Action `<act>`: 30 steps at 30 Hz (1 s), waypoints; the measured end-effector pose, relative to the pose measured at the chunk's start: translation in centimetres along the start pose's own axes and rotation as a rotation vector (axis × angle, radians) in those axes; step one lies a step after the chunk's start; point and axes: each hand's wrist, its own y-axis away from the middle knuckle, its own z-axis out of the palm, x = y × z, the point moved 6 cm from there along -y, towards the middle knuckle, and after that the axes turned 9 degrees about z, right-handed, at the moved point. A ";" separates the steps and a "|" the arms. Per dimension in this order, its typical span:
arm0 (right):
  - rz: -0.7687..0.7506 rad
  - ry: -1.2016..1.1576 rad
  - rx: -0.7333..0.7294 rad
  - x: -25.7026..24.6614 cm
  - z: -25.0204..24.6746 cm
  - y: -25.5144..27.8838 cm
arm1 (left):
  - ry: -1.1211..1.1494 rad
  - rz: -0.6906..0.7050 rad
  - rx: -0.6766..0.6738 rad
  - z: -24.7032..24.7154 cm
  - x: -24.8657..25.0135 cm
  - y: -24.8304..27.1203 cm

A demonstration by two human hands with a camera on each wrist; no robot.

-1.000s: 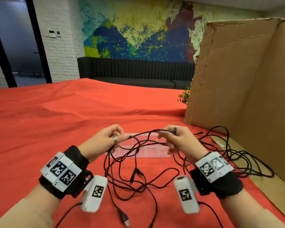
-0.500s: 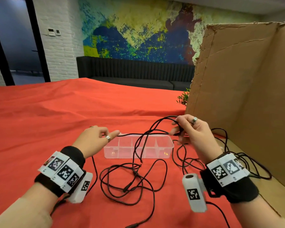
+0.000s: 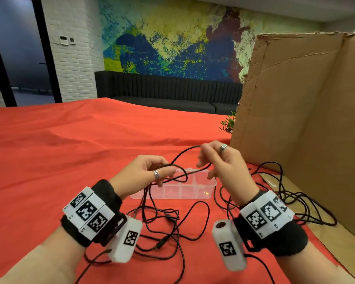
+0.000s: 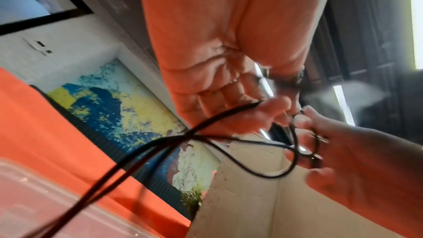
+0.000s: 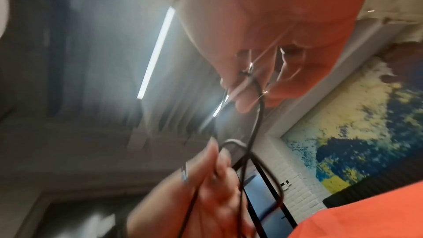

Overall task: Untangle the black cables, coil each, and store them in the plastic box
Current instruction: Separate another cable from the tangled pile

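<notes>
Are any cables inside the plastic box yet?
No, the plastic box looks bare inside; the black cables lie on the red cloth or hang from both hands.

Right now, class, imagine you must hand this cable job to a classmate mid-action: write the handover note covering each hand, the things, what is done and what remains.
Left hand: pinches a loop of black cable above the plastic box.
Right hand: raised, holds the same cable higher up.
The other cables lie tangled on the red cloth, more beside the cardboard.
Done: one cable lifted and partly looped.
Left: finish the coil, untangle and coil the rest, and store them all; nothing shows in the box yet.
</notes>
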 end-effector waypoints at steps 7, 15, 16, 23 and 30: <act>0.045 -0.284 0.266 -0.3 -4.9 -1.0 | 0.192 -0.142 0.230 -4.2 -3.3 0.9; 0.016 -0.490 0.440 0.5 -7.2 -1.0 | 0.396 -0.312 0.390 -6.5 -6.2 1.7; 0.014 -0.494 0.461 0.6 -7.2 -0.9 | 0.440 -0.334 0.412 -6.8 -6.4 1.9; 0.073 -0.254 0.499 3.5 -7.9 -1.8 | 0.719 -0.237 0.511 -6.4 -4.1 1.2; -0.096 0.578 0.234 1.8 -1.2 -0.4 | 0.615 -0.174 0.159 -2.4 -0.2 0.0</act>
